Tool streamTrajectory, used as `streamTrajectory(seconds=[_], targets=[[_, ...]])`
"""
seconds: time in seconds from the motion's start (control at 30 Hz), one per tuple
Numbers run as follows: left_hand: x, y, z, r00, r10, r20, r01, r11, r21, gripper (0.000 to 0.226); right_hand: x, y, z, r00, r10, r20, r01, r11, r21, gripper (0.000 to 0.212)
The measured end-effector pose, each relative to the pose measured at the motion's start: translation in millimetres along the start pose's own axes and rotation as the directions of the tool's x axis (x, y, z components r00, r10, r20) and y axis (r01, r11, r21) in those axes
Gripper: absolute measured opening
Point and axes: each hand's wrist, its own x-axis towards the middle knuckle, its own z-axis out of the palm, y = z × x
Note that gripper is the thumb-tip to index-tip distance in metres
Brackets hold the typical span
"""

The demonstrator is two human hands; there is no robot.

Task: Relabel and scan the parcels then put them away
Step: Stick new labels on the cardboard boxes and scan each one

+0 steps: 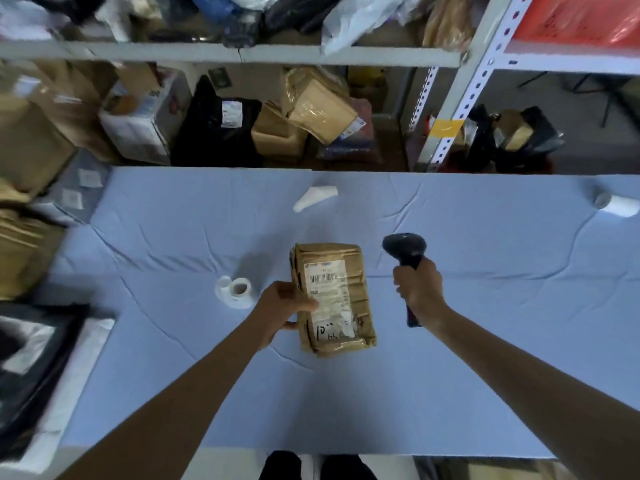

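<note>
Brown parcel (360, 289) is carrying a white shipping label (332, 296). Its barcode (323, 278) is sitting just past the left hand (280, 306) thumb tip, toward the right hand (419, 289) fingers gripping the scanner (405, 247). Printed text is blurring out, unreadable. Black handwritten marks (327, 332) are showing wrist-side of the thumb. Maybe digits, can't confirm.

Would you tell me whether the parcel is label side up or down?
Up: the barcode label on the parcel faces the camera; left hand grips it.

Illegible small print on label (331, 289)
</note>
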Motion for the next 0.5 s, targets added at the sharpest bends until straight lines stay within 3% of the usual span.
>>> streamTrajectory(seconds=[0.1,0.23,0.5], targets=[[-2,10,-5,0.996,0.032,-0.077,-0.036,0.998,-0.048,0.020,-46,-39,-6,0.985,-0.008,0.172,-0.033,0.971,0.237,0.007],[-5,23,-11,0.992,0.058,-0.113,-0.067,0.995,-0.075,0.013,-90,-67,-7,0.950,-0.043,0.308,-0.017,0.982,0.188,0.008],[-7,33,-26,0.988,0.093,-0.126,-0.101,0.993,-0.055,0.010,-113,-92,-6,0.947,-0.065,0.316,0.007,0.983,0.183,0.008]])
